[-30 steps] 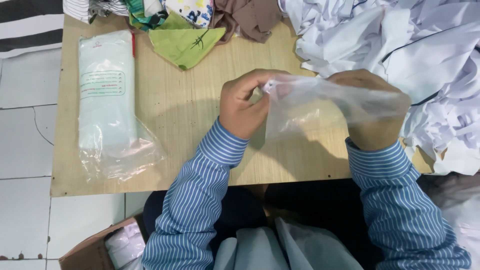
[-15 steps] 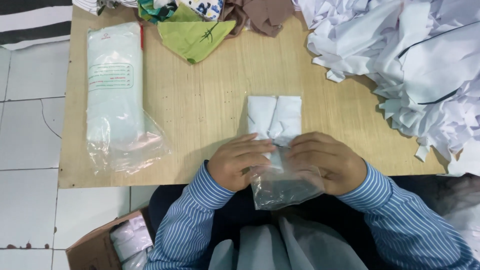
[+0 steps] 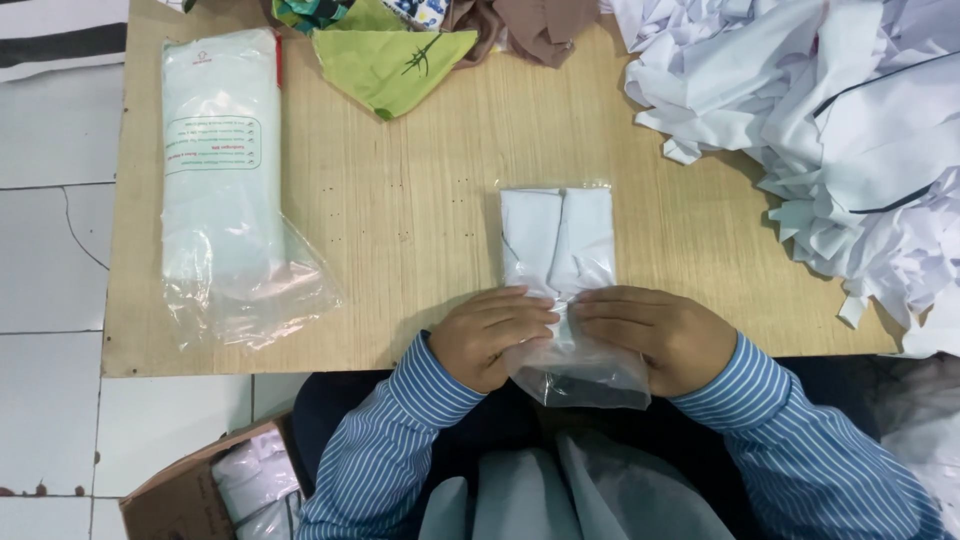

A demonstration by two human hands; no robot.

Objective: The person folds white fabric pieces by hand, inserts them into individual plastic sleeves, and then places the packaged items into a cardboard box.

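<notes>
White floor tiles run along the left of the light wooden counter you are seated at. Your left hand and right hand lie side by side at the near edge of the counter, fingers pointing toward each other and almost meeting. Both press down on a clear plastic bag that holds a folded white cloth. Neither hand is clenched; the fingers are curled lightly and grip the plastic at the point where the cloth ends. The filled part of the bag lies flat on the counter just beyond your fingertips, while its empty open end hangs over the near edge toward your lap. Both your sleeves are blue with thin white stripes.

On the far left of the counter lies a long packet of white goods in clear wrapping, with its loose open end toward you. At the far edge rest a green cloth and a brown cloth, partly cut off by the frame. A big heap of white fabric pieces fills the far right corner and spills past the right edge. On the floor at near left stands a cardboard box holding more bagged white items.
</notes>
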